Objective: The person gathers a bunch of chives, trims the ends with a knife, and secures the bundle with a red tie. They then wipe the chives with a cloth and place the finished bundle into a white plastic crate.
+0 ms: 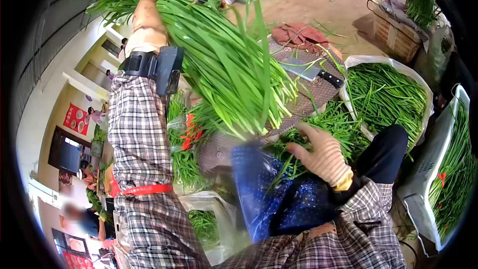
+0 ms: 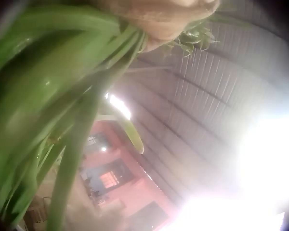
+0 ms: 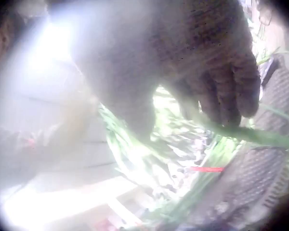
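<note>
My left hand [image 1: 148, 19] grips a big bunch of long flat green chives [image 1: 224, 65] near its leafy end, held up at the upper left with the pale cut ends slanting down to the right. In the left wrist view, blades hang close to the camera below the hand [image 2: 159, 21]. My right hand [image 1: 322, 157], in a striped cream glove, hovers low by my lap over loose green trimmings [image 1: 328, 127], thumb spread from the fingers. The right wrist view shows its dark fingers [image 3: 224, 94] pointing down, a green blade right at the tips.
A black-handled knife [image 1: 328, 78] lies on a patterned mat [image 1: 318, 94] beside a reddish cloth [image 1: 298, 36]. At right stand a white-lined container of greens [image 1: 388, 97] and a pale crate [image 1: 423, 209]. A blue plastic apron [image 1: 254, 189] covers my lap. Another basket [image 1: 398, 37] stands farther back.
</note>
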